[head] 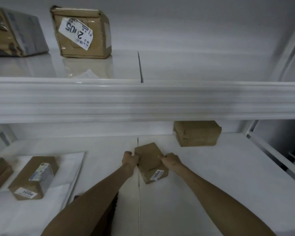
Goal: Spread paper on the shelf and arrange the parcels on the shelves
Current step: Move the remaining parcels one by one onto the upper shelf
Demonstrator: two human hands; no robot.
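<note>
Parcel 4005 (150, 160): on lower shelf (211, 167), just right of centre seam (138, 193); label (157, 174) facing outward, likely for reading.
Left hand (129, 158): gripping left edge.
Right hand (171, 160): gripping right edge, likely squaring it.

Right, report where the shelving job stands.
Done: paper covers the left end of the lower shelf, with the 3008 parcel on it; a big-label parcel and a grey-wrapped parcel stand on the upper shelf. In hand: left hand and right hand grip the 4005 parcel. Left, probably: paper under it and the back parcel.
</note>
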